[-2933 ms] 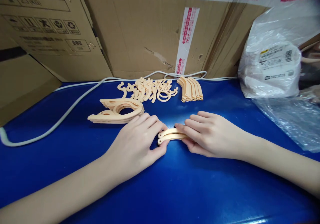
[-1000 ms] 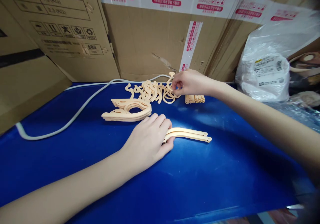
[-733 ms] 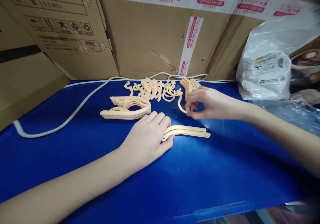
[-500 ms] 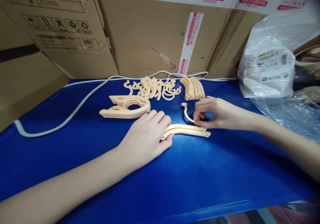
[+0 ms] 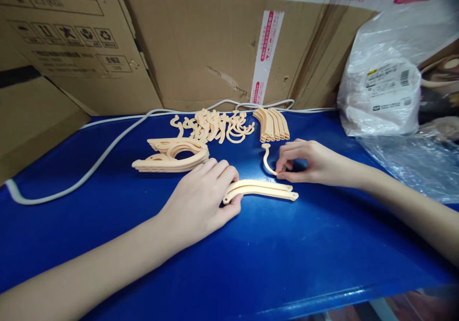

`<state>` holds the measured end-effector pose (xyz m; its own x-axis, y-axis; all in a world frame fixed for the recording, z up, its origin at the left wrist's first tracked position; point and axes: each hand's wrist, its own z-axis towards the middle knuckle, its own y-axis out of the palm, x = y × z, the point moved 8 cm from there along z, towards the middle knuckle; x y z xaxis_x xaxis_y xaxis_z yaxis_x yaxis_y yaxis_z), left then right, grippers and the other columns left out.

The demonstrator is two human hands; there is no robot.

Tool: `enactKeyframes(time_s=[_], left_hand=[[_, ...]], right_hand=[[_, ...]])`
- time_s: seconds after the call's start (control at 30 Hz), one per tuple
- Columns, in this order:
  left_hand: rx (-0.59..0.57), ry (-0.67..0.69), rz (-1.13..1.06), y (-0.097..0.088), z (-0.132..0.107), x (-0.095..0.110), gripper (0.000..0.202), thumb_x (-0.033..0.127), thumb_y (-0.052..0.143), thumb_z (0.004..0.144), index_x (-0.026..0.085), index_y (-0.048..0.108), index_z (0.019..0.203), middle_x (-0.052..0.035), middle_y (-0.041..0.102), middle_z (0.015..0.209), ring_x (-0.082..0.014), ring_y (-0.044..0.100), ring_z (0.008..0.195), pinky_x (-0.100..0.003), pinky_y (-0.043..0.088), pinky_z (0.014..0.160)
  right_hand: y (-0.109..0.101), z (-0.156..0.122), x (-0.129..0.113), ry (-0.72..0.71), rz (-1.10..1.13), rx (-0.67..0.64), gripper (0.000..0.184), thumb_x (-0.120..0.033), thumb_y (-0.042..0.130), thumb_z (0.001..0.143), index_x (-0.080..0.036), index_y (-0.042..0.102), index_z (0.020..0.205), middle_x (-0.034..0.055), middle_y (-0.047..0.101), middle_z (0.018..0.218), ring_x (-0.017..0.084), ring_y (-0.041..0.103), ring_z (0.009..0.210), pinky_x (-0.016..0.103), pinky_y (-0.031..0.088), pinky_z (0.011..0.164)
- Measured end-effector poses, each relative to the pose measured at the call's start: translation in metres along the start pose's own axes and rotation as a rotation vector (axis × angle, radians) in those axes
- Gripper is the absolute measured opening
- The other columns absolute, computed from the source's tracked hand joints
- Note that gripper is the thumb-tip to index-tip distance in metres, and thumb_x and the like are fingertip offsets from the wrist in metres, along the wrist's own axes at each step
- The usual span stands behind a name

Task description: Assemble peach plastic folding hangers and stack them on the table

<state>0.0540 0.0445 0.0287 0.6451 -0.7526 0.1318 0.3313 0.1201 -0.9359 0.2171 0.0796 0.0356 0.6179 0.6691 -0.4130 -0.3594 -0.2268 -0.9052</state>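
My left hand (image 5: 204,194) is closed on the left end of a pair of long, slightly bent beige hanger arms (image 5: 263,189), which lie alongside each other with a hole at the ends. Between thumb and fingertips, my right hand (image 5: 301,161) pinches the lower end of a beige hanger hook (image 5: 266,158). The hook's knobbed tip points away from me, and its held end is hidden by the fingers. It sits just beyond the arms, apart from them. Left of centre, a stack of beige hanger pieces with round openings (image 5: 170,161) lies close to my left knuckles.
Behind lie a heap of loose hooks (image 5: 215,125) and a row of curved arms (image 5: 271,125) on the blue table (image 5: 251,259). A white cable (image 5: 93,180) runs along the left and back. Cardboard boxes (image 5: 201,39) wall the rear; a plastic-wrapped package (image 5: 382,96) stands right.
The view has shifted slightly, so most things sit a little further left. The hook's held end has drawn slightly away from the arms. Both hands keep their holds.
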Motion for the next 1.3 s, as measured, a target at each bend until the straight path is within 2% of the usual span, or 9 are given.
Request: enactKeyframes(time_s=[0.37,0.6,0.73,0.8,0.93,1.03,1.07,1.2,1.3], left_hand=[[0.003,-0.001,-0.024,-0.002,-0.002,0.001,0.009,0.027,0.052,0.091,0.019,0.054,0.087,-0.0024,0.061,0.088,-0.0214,0.051,0.081,-0.037,0.039,0.075],[0.015,0.003,-0.014,-0.002,-0.002,0.003,0.011,0.029,0.055,0.09,0.018,0.054,0.087,-0.0026,0.06,0.087,-0.0221,0.053,0.081,-0.037,0.04,0.074],[0.068,-0.001,0.027,-0.014,0.0,0.004,0.022,0.039,0.054,0.092,0.016,0.056,0.092,-0.0045,0.061,0.087,-0.0236,0.055,0.083,-0.037,0.042,0.074],[0.113,-0.015,0.09,-0.027,0.004,0.001,0.022,0.037,0.051,0.094,0.016,0.057,0.093,-0.0054,0.062,0.089,-0.0241,0.056,0.086,-0.037,0.042,0.075],[0.142,-0.1,0.203,-0.048,0.023,-0.018,0.02,0.034,0.049,0.094,0.018,0.059,0.086,-0.0044,0.065,0.085,-0.0239,0.058,0.086,-0.034,0.042,0.071],[0.105,-0.255,0.271,-0.055,0.045,-0.045,0.017,0.031,0.049,0.091,0.02,0.061,0.085,-0.0031,0.067,0.084,-0.0231,0.061,0.087,-0.031,0.04,0.067],[0.073,-0.31,0.289,-0.054,0.053,-0.055,0.019,0.032,0.05,0.09,0.02,0.062,0.082,-0.0031,0.068,0.082,-0.0234,0.061,0.087,-0.03,0.04,0.065],[-0.172,-0.5,0.38,-0.037,0.078,-0.09,0.028,0.042,0.051,0.087,0.021,0.068,0.086,-0.0059,0.071,0.088,-0.0277,0.065,0.094,-0.031,0.045,0.069],[-0.25,-0.564,0.4,-0.025,0.091,-0.103,0.036,0.047,0.05,0.085,0.018,0.072,0.085,-0.0108,0.072,0.081,-0.0312,0.068,0.087,-0.033,0.047,0.069]], right_hand=[[-0.001,0.0,0.0,-0.025,0.032,0.064,0.014,-0.03,0.066,0.087,-0.019,0.072,0.082,0.0007,0.065,0.075,0.013,0.056,0.068,0.029,0.043,0.071],[-0.001,0.0,0.0,-0.02,0.045,0.06,0.014,-0.03,0.067,0.088,-0.019,0.073,0.082,0.0005,0.064,0.073,0.013,0.056,0.066,0.029,0.043,0.07],[-0.001,0.0,-0.001,-0.027,0.04,0.07,0.017,-0.033,0.066,0.088,-0.019,0.073,0.081,0.0009,0.065,0.074,0.013,0.056,0.066,0.03,0.042,0.071],[-0.002,-0.001,-0.002,-0.027,0.025,0.077,0.017,-0.034,0.067,0.088,-0.019,0.073,0.081,0.0004,0.065,0.074,0.013,0.057,0.066,0.03,0.041,0.073],[-0.002,-0.003,0.001,-0.027,0.019,0.077,0.016,-0.034,0.066,0.089,-0.02,0.072,0.081,-0.001,0.063,0.073,0.013,0.057,0.067,0.031,0.039,0.075],[-0.002,-0.005,0.003,-0.039,0.04,0.084,0.02,-0.038,0.066,0.089,-0.02,0.072,0.082,-0.001,0.063,0.072,0.013,0.056,0.066,0.03,0.039,0.074],[-0.003,-0.005,0.003,-0.039,0.039,0.084,0.021,-0.039,0.065,0.089,-0.019,0.072,0.083,-0.0009,0.062,0.072,0.013,0.056,0.066,0.03,0.039,0.074],[-0.003,-0.007,0.004,-0.039,0.019,0.072,0.021,-0.038,0.065,0.09,-0.02,0.072,0.082,-0.001,0.063,0.073,0.013,0.056,0.066,0.03,0.038,0.075],[-0.004,-0.008,0.004,-0.044,0.018,0.069,0.02,-0.036,0.064,0.09,-0.02,0.072,0.083,-0.0009,0.063,0.074,0.012,0.056,0.067,0.03,0.038,0.075]])
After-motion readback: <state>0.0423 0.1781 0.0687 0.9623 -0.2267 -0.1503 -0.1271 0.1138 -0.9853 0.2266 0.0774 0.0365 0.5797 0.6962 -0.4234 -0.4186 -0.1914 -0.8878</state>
